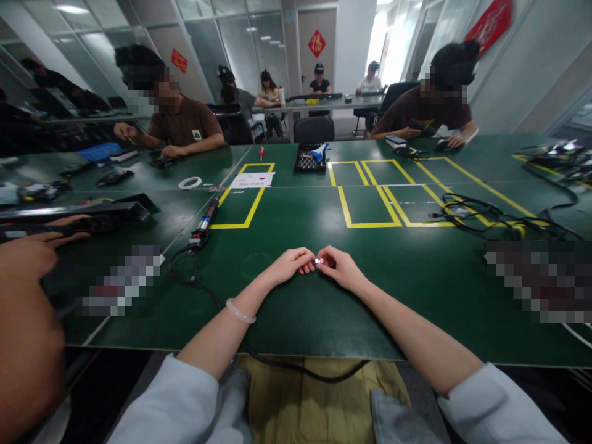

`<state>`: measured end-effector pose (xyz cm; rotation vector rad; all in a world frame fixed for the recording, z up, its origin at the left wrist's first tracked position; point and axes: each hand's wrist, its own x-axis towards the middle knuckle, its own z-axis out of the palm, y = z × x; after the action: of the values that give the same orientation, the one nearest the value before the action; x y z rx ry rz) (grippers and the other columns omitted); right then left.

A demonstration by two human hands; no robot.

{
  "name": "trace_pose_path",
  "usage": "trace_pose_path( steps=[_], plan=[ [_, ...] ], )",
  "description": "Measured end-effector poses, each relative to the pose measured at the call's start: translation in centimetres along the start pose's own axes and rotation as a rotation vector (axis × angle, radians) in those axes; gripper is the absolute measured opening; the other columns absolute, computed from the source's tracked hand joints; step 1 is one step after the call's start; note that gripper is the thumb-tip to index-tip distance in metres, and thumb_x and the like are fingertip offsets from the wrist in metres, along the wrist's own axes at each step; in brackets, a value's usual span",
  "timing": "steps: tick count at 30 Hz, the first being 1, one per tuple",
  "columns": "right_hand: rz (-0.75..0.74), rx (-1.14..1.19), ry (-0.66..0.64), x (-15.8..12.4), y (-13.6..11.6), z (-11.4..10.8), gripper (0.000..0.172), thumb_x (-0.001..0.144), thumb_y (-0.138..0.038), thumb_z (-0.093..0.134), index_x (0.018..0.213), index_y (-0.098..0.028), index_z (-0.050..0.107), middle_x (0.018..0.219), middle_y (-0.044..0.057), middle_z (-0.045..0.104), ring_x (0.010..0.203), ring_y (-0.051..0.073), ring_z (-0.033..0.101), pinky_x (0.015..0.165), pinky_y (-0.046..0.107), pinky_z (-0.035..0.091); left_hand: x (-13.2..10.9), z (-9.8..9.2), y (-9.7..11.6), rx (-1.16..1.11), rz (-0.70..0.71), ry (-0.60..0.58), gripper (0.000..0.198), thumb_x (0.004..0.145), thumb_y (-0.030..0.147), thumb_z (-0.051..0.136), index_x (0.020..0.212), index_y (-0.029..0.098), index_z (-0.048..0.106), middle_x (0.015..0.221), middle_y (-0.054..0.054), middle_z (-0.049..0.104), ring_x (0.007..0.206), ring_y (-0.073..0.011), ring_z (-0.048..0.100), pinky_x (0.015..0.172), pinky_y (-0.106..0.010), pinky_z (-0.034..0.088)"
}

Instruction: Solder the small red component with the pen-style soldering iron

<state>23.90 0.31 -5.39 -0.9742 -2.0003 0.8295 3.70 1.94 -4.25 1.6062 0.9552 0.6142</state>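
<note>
Over the near middle of the green table (296,234), my left hand (295,262) and my right hand (340,265) meet fingertip to fingertip. Between them is a small shiny metallic piece (319,261), too small to identify. Fingers of both hands are closed around it, the right thumb and index pinching its right side. A pale bangle (240,311) circles my left wrist. A black and silver cylindrical tool (203,223) with a cable lies to the left of my hands.
Yellow tape outlines and a white paper (252,180) mark the table. A black tray (311,161) stands beyond my hands. Black cables (481,213) lie at right. Another person's arm (28,308) reaches in at left; people sit opposite.
</note>
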Motion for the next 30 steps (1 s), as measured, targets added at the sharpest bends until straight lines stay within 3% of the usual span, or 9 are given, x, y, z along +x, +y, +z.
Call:
trace_pose_path(
  steps=[6,11,16,26,30],
  plan=[
    [-0.019,-0.025,0.004,0.01,0.0,0.22,0.011,0.084,-0.025,0.059,0.092,-0.018,0.058,0.078,0.0,0.06,0.066,0.012,0.053,0.062,0.024,0.044,-0.44,0.5,0.61,0.018,0.02,-0.028,0.035,0.083,0.044,0.059,0.096,0.012,0.06,0.083,-0.005,0.065,0.072,-0.0114,0.057,0.069,-0.025,0.045],
    [0.027,0.087,-0.023,0.01,-0.19,0.08,0.018,0.087,-0.032,0.057,0.099,-0.018,0.054,0.078,0.0,0.061,0.065,0.011,0.054,0.062,0.024,0.044,-0.56,0.48,0.61,-0.017,0.011,-0.002,0.033,0.081,0.041,0.063,0.097,0.012,0.057,0.081,-0.005,0.065,0.07,-0.0112,0.058,0.066,-0.025,0.045],
    [0.066,0.121,-0.026,0.15,-0.04,-0.15,0.017,0.089,-0.034,0.053,0.09,-0.018,0.056,0.075,0.0,0.061,0.063,0.011,0.052,0.061,0.023,0.042,-0.51,0.51,0.48,-0.019,0.024,0.024,0.036,0.076,0.039,0.067,0.097,0.013,0.055,0.079,-0.003,0.062,0.068,-0.0099,0.056,0.063,-0.023,0.043],
    [-0.002,0.095,0.005,0.17,0.35,-0.09,0.008,0.084,-0.024,0.058,0.09,-0.018,0.057,0.071,-0.003,0.052,0.063,0.011,0.049,0.06,0.023,0.04,-0.48,0.46,0.68,-0.016,-0.004,0.042,0.035,0.077,0.039,0.067,0.098,0.014,0.055,0.08,-0.002,0.059,0.07,-0.0104,0.056,0.062,-0.023,0.044],
    [0.011,0.069,0.002,0.17,0.44,-0.01,0.017,0.082,-0.021,0.06,0.098,-0.018,0.056,0.076,-0.002,0.056,0.065,0.011,0.052,0.063,0.024,0.042,-0.49,0.41,0.52,-0.017,0.022,0.034,0.033,0.077,0.037,0.067,0.097,0.014,0.055,0.08,-0.001,0.058,0.069,-0.0096,0.055,0.062,-0.022,0.044]
  ],
)
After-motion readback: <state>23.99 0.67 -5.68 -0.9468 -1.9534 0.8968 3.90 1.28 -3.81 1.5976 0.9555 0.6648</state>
